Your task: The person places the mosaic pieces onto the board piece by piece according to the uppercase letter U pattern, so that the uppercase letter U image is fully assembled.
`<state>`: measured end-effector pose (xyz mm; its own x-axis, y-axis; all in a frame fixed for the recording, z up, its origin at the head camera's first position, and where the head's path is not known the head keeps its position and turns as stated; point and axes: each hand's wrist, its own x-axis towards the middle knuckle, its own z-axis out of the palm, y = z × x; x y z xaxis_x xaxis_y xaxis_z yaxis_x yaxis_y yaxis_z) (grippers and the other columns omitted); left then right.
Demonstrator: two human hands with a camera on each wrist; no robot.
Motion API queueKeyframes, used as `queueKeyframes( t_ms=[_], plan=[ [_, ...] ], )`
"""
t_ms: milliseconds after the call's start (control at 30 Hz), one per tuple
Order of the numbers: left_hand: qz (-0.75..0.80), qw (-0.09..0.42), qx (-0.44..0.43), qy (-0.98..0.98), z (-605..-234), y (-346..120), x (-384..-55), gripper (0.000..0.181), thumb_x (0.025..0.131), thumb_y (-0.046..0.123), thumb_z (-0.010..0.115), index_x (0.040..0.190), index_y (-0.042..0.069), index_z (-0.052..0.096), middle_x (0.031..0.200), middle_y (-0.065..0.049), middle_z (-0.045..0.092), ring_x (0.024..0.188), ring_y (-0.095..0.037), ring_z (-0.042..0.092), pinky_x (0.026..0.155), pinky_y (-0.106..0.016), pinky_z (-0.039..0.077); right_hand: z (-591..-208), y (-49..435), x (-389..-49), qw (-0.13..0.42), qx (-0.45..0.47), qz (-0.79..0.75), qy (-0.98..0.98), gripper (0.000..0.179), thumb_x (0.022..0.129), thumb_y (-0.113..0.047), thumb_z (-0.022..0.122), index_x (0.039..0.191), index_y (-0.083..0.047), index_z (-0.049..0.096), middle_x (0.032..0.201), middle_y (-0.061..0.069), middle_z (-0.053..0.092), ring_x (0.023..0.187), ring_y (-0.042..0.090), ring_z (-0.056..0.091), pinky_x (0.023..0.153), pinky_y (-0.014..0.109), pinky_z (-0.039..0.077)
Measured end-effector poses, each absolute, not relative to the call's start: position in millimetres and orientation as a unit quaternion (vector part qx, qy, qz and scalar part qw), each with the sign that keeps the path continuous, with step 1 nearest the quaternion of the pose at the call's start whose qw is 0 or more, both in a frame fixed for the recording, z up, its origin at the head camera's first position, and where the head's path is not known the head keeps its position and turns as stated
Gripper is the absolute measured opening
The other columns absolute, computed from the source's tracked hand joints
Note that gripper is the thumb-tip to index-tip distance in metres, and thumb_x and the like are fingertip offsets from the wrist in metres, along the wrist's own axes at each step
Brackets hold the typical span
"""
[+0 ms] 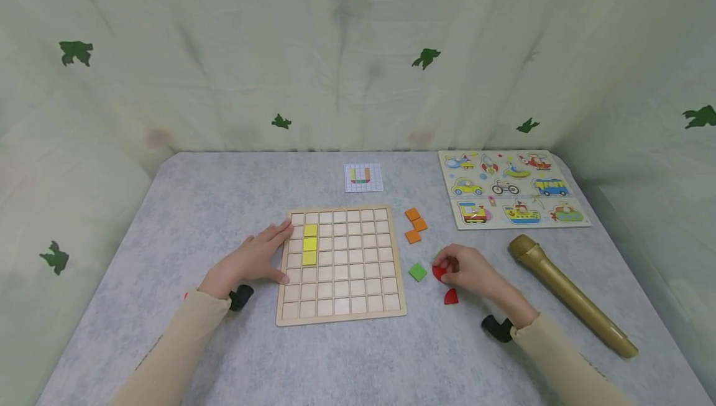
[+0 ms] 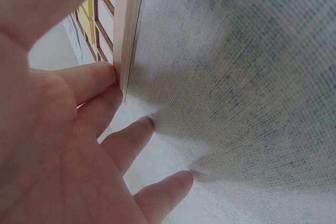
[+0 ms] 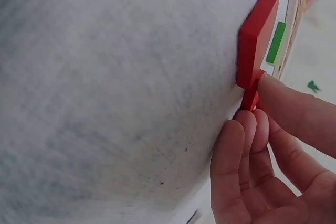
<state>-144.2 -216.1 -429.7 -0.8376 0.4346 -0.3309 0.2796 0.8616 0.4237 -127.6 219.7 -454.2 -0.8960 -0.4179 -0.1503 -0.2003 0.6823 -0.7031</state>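
My left hand (image 1: 250, 262) rests at the left edge of a wooden grid board (image 1: 342, 319), thumb and fingers spread along its frame. In the left wrist view two fingertips (image 2: 107, 72) meet the frame, and the others touch the table. Three yellow squares (image 1: 310, 244) sit in a column of the board's cells. To the board's right, my right hand (image 1: 470, 271) pinches a red quarter-circle tile (image 3: 252, 94) between thumb and fingers, low over the table. A second red quarter-circle tile (image 1: 450, 296) lies just nearer, and a green square (image 1: 417, 272) lies left of the fingertips.
Several orange squares (image 1: 413, 214) lie right of the board. Behind it is a small pattern card (image 1: 363, 178) with a coloured U shape. A vehicle puzzle board (image 1: 513, 196) lies at the back right, with a gold microphone (image 1: 570, 294) in front of it.
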Motion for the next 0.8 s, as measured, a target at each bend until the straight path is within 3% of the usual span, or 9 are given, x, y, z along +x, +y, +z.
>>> queueKeyframes(
  t_ms=[800],
  plan=[
    [0.185, 0.215, 0.194, 0.939, -430.8, -218.7, -144.8, 0.104, 0.076, 0.033, 0.08, 0.152, -0.001, 0.018, 0.158, -0.017, 0.009, 0.141, -0.043, 0.009, 0.105, -0.068, 0.01, -452.1, 212.3, -125.0, 0.158, -0.182, -0.363, 0.9, 0.019, 0.078, 0.012, 0.066, 0.082, -0.007, 0.064, 0.077, 0.0, 0.057, 0.07, 0.015, 0.052, 0.061, 0.026, 0.048]
  ],
)
